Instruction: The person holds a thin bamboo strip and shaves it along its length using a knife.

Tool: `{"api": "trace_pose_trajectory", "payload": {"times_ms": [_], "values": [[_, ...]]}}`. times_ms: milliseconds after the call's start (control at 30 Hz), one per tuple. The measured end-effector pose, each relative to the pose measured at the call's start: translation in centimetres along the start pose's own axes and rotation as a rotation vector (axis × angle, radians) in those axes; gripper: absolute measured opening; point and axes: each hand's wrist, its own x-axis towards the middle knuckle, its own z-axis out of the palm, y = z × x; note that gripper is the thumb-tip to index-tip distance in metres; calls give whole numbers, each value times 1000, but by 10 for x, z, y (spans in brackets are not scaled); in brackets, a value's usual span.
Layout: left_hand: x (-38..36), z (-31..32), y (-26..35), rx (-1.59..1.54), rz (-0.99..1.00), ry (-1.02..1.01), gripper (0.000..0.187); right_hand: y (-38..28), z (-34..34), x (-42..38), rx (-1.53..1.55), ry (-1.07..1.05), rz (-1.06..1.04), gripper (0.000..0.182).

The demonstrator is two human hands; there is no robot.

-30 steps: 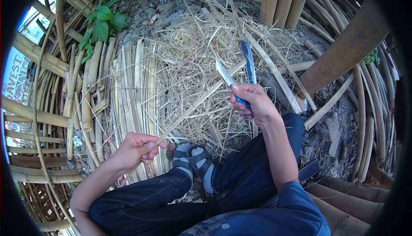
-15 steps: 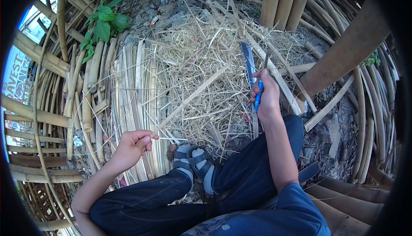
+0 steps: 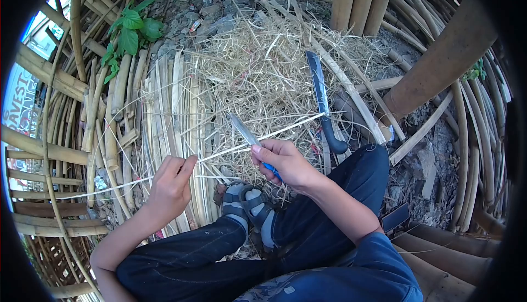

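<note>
My left hand (image 3: 173, 187) is closed on a thin bamboo strip (image 3: 230, 149), which runs out to the left behind it and up to the right across the shavings. My right hand (image 3: 288, 164) grips a knife by its blue handle (image 3: 272, 171), thumb laid along the top. The knife's blade (image 3: 242, 128) points up and left and crosses the strip close to my thumb. Beyond my right hand, a machete (image 3: 319, 91) with a dark curved handle lies on the shavings, its blade pointing away from me.
A heap of bamboo shavings (image 3: 263, 74) covers the ground ahead. Split bamboo slats (image 3: 189, 121) lie side by side at left, with a green plant (image 3: 132, 27) beyond. Thick bamboo poles (image 3: 444, 55) stand at right. My sandalled feet (image 3: 255, 209) are below the heap.
My right hand has swung left and down, bringing the knife to the strip and uncovering the machete's handle. My left hand has turned over, and the strip now extends behind it.
</note>
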Motion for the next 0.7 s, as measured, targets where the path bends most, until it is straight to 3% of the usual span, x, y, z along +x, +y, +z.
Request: {"api": "trace_pose_trajectory", "payload": {"times_ms": [133, 700], "values": [[0, -4, -1, 118, 81, 43, 51, 0, 1, 2, 206, 2, 89, 29], [-8, -23, -15, 136, 20, 131, 47, -24, -74, 11, 203, 238, -83, 29]]}}
